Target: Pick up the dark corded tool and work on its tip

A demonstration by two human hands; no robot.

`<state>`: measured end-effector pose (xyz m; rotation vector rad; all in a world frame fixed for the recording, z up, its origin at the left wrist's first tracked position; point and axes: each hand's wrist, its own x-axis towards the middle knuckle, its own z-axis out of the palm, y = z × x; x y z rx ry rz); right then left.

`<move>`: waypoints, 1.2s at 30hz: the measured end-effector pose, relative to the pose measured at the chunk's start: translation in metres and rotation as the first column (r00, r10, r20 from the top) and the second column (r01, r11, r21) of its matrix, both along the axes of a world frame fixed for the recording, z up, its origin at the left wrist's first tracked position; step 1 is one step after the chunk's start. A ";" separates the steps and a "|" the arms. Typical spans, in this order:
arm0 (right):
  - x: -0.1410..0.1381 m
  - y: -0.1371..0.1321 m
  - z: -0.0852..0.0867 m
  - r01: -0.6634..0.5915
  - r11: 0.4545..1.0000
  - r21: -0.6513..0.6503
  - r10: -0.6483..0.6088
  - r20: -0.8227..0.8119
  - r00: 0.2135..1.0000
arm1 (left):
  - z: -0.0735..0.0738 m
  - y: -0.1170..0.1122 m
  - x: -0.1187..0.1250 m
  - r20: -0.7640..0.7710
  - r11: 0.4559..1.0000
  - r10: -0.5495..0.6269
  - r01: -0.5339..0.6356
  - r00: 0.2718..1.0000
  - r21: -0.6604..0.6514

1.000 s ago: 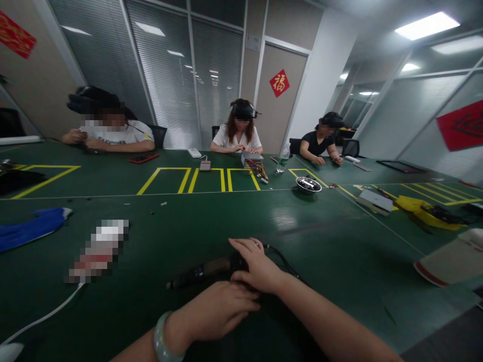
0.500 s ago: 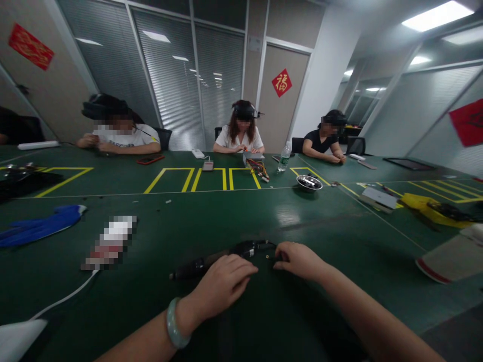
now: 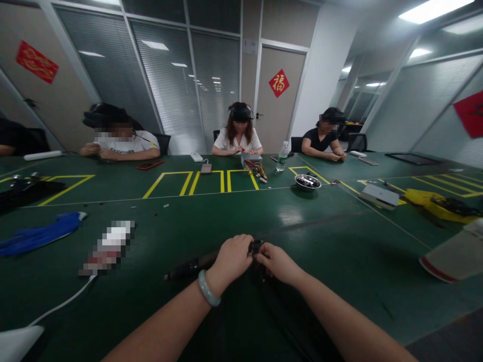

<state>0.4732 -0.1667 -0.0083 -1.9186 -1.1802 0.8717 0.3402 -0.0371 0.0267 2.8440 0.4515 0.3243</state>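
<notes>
A long dark tool (image 3: 188,268) lies on the green table (image 3: 324,241) right in front of me, its thin end pointing left. My left hand (image 3: 233,258), with a pale green bangle on the wrist, is closed over the tool's thick right end. My right hand (image 3: 277,261) meets it from the right, fingers pinched on a small dark part (image 3: 255,246) at that end. The two hands touch. What lies under the palms is hidden.
A blurred-out object (image 3: 107,246) with a white cable (image 3: 56,307) lies to the left, beyond it a blue cloth (image 3: 39,235). A metal bowl (image 3: 307,182), a water bottle (image 3: 283,156) and yellow tape outlines (image 3: 188,182) sit farther off. Three people work at the far side.
Both hands have come together on the thick end of the dark tool. The left hand moved up and right onto it, and the right hand slid left to meet it.
</notes>
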 end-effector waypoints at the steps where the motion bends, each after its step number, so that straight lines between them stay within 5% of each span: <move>1: 0.003 0.000 0.001 0.002 1.000 0.016 -0.002 -0.023 1.000 | -0.001 -0.001 0.002 -0.005 1.000 0.016 -0.016 1.000 -0.001; 6: 0.024 -0.008 0.015 0.064 0.994 0.088 -0.059 -0.064 0.996 | -0.004 -0.007 0.008 -0.014 0.998 0.063 -0.063 0.998 0.000; 11: 0.023 -0.010 0.019 0.121 0.990 0.073 -0.136 0.243 0.961 | -0.006 -0.005 0.011 -0.014 0.998 0.066 -0.066 0.998 -0.004; 18: 0.028 0.006 0.020 -0.039 0.998 0.044 -0.004 0.707 0.707 | -0.009 0.000 0.012 -0.002 0.999 0.039 -0.039 0.999 -0.001; 24: 0.031 0.005 0.010 -0.158 0.984 0.085 0.049 0.716 0.697 | -0.011 0.002 0.013 0.014 1.000 0.025 -0.025 1.000 0.005; 36: 0.026 0.006 0.006 -0.092 0.991 0.093 0.013 0.628 0.778 | -0.007 0.002 0.011 -0.023 0.999 0.019 -0.020 1.000 -0.048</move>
